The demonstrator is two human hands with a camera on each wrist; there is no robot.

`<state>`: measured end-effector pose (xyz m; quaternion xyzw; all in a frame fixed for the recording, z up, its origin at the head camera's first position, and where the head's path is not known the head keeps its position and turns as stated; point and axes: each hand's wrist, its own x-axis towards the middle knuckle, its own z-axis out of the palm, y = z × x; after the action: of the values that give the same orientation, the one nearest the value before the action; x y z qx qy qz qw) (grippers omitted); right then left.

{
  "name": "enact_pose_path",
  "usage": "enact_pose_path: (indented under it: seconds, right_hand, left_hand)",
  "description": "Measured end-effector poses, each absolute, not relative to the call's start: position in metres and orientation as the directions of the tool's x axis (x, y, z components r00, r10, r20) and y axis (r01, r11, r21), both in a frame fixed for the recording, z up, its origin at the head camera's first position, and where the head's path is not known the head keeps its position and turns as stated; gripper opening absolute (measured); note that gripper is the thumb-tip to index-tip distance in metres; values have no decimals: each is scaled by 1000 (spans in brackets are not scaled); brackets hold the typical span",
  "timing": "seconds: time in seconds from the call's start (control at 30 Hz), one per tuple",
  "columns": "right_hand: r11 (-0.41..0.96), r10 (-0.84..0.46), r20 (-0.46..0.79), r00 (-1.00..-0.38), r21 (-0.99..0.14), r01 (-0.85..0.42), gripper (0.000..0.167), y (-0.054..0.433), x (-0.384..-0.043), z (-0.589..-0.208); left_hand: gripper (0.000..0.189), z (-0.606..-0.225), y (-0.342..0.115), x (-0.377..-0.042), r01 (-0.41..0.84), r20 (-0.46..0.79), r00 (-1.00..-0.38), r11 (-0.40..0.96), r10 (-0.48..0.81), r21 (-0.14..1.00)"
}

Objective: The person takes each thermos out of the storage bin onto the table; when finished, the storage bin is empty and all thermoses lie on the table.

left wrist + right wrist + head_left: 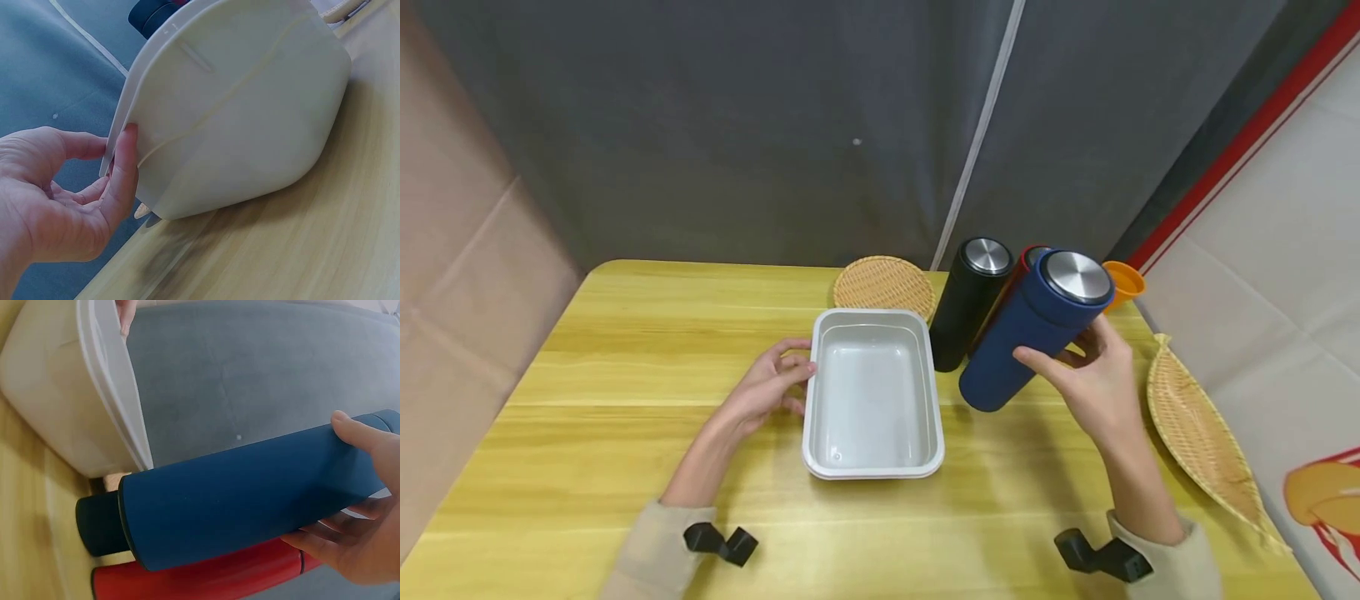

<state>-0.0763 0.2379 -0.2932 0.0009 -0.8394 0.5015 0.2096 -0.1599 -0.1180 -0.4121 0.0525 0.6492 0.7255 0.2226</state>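
Observation:
A white rectangular plastic tub (874, 383) rests on the wooden table in the head view. My left hand (763, 387) pinches its left rim between thumb and fingers, as the left wrist view shows on the tub's outer wall (237, 125). With thumb and fingers round its upper part, my right hand (1093, 375) holds a blue thermos (1022, 342) with a steel-topped lid, tilted to the right. In the right wrist view its base hangs above the table. Behind it stand a black thermos (962, 308) and a red thermos (206, 578), the latter mostly hidden in the head view.
A round woven mat (880, 283) lies behind the tub. At the back right corner is an orange cup (1126, 282), partly behind the blue thermos. A leaf-shaped woven tray (1198, 425) lies along the right edge, by the white wall. A grey curtain (737, 150) hangs behind the table.

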Motion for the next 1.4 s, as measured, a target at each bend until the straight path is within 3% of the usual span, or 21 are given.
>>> enact_pose_path:
  seconds: [0.83,1.4]
  right_hand:
    - [456,329,327,-886,-877,-155,65,276,-78,-328]
    - [507,409,342,-846,-856,-100,65,306,-93,-338]
  left_hand:
    - [52,-415,-117,-159,-254,-211,-895,-60,392,965]
    - [52,-410,-117,-159,-250,-216,-901,-45,377,967]
